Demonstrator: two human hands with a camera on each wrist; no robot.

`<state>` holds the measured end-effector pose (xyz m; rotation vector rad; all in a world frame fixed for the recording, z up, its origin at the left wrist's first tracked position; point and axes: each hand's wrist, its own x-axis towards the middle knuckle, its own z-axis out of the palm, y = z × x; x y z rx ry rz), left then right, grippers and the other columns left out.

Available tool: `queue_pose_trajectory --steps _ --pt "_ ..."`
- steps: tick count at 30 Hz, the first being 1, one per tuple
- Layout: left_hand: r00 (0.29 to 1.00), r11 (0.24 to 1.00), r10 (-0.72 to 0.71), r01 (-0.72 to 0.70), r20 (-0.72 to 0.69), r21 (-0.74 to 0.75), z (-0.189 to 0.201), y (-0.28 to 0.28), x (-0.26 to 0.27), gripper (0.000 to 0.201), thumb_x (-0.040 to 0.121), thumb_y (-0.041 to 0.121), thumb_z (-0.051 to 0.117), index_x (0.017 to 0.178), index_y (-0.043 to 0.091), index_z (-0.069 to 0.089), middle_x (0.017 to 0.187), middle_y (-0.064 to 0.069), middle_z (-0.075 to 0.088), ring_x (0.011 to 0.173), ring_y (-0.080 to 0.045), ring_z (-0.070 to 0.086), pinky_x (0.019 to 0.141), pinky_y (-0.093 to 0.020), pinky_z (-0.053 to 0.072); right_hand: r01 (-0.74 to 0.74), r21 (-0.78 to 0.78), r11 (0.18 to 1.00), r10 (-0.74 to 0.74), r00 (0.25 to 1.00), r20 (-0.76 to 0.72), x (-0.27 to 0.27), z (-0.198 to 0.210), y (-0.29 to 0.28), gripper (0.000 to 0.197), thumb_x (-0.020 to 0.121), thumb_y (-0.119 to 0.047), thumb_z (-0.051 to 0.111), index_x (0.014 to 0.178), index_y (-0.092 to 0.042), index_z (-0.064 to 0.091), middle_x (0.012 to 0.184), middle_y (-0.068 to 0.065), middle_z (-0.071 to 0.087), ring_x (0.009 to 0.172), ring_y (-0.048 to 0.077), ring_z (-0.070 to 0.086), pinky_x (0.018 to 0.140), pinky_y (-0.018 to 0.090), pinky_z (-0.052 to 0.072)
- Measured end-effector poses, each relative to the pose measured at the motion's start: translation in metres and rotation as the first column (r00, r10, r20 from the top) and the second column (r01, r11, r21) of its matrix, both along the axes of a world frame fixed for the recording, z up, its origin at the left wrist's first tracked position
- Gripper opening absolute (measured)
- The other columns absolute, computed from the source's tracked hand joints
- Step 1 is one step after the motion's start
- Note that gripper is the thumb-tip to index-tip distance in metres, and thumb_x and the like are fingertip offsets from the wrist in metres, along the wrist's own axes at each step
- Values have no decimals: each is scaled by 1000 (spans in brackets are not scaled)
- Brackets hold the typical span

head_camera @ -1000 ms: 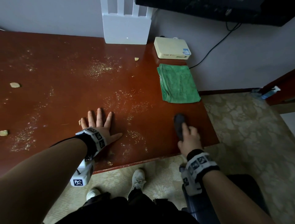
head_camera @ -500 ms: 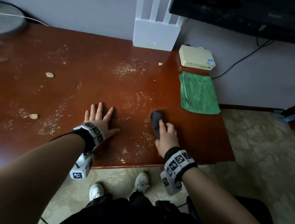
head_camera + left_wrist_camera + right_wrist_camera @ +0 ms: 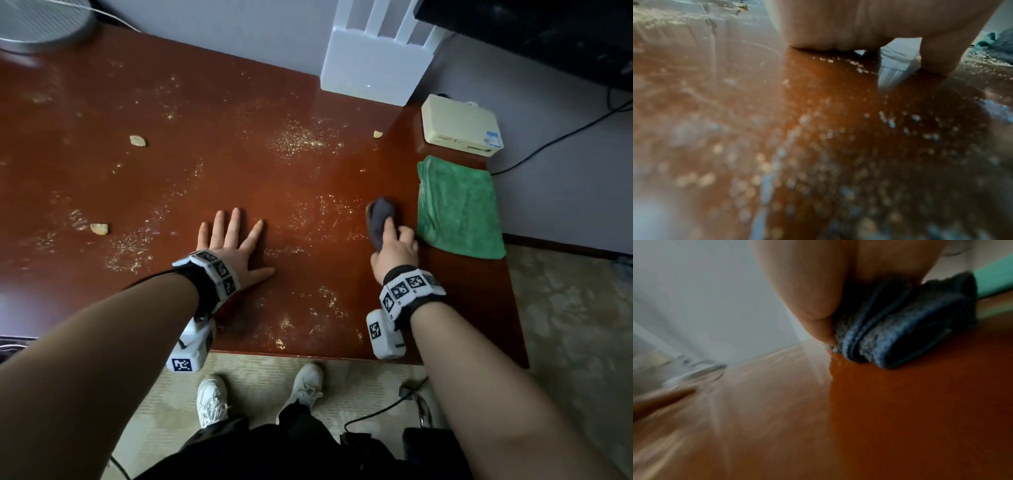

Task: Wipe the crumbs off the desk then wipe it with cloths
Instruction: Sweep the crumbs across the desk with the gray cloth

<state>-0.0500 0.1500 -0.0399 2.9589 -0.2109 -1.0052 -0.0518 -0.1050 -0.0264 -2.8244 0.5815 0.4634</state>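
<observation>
A red-brown desk (image 3: 205, 178) is strewn with fine crumbs (image 3: 298, 140) and a few larger pieces (image 3: 99, 228). My right hand (image 3: 394, 240) grips a folded dark grey cloth (image 3: 378, 219) and presses it on the desk, just left of a folded green cloth (image 3: 459, 205). The right wrist view shows the grey cloth (image 3: 900, 324) bunched under the fingers with crumbs at its edge. My left hand (image 3: 233, 240) lies flat on the desk with fingers spread; from the left wrist, crumbs (image 3: 859, 68) lie around the palm.
A white box-shaped device (image 3: 376, 58) stands at the back wall, a small cream box (image 3: 459, 125) beside it. A grey round base (image 3: 44, 24) sits at the back left corner. A dark screen (image 3: 531, 31) hangs upper right. The desk's front edge (image 3: 308, 354) lies above my shoes.
My right hand has carried the grey cloth from the front right area leftward, then away from me to a spot beside the green cloth. The left hand has stayed flat in place.
</observation>
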Motion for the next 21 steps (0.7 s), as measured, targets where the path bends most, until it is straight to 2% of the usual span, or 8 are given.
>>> queue_pose_trajectory --steps 3,6,8,11,13,15,18,21 --pt "1000 1000 -1 1 -25 8 2 -1 1 90 81 74 33 142 38 -22 150 -6 -33 140 -30 -27 115 -48 -11 -339 97 936 343 939 -16 -17 3 21 70 90 -13 52 149 -22 15 149 5 19 133 27 28 109 33 29" --pt "999 1000 3 -3 -41 12 3 -1 2 90 80 74 33 142 39 -22 150 -6 -34 139 -30 -28 115 -48 -11 -456 318 832 491 871 -36 -24 13 30 65 91 -8 50 148 -21 21 147 3 23 133 23 32 110 30 29" --pt "999 1000 3 -3 -40 12 3 -1 2 90 81 74 33 142 39 -23 150 -6 -34 139 -30 -28 115 -48 -12 -399 364 842 419 908 26 -10 21 23 64 91 -6 49 148 -18 23 146 6 26 131 24 36 109 30 29" --pt "999 1000 2 -1 -47 16 4 -1 2 90 81 74 32 141 38 -24 149 -6 -35 139 -29 -29 115 -48 -13 -193 266 945 153 975 162 28 21 4 64 91 -7 51 148 -17 23 145 12 26 129 29 38 109 33 31" --pt "999 1000 4 -3 -52 16 4 -1 3 90 81 74 32 141 38 -24 149 -5 -36 139 -29 -29 115 -48 -13 -24 173 985 0 991 136 49 13 -5 64 92 -11 50 149 -18 21 144 13 26 128 31 38 109 36 32" --pt "999 1000 7 -6 -52 17 4 -2 2 90 81 74 32 141 39 -24 149 -5 -36 139 -29 -30 115 -47 -14 19 81 997 -22 999 38 54 4 -2 64 93 -15 49 149 -20 19 145 11 24 130 31 35 108 37 31" --pt "999 1000 14 -13 -48 18 3 -2 3 90 81 74 33 141 39 -24 149 -4 -36 139 -28 -30 115 -47 -13 -276 36 961 275 961 16 40 -1 12 67 91 -13 51 149 -22 18 147 8 22 131 30 30 108 36 30" --pt "998 1000 17 -16 -62 14 4 -2 3 90 81 74 33 141 39 -24 149 -4 -36 139 -28 -30 115 -47 -14 -563 202 801 585 808 -67 21 7 22 66 92 -10 49 149 -21 19 149 4 20 135 25 27 112 33 26"
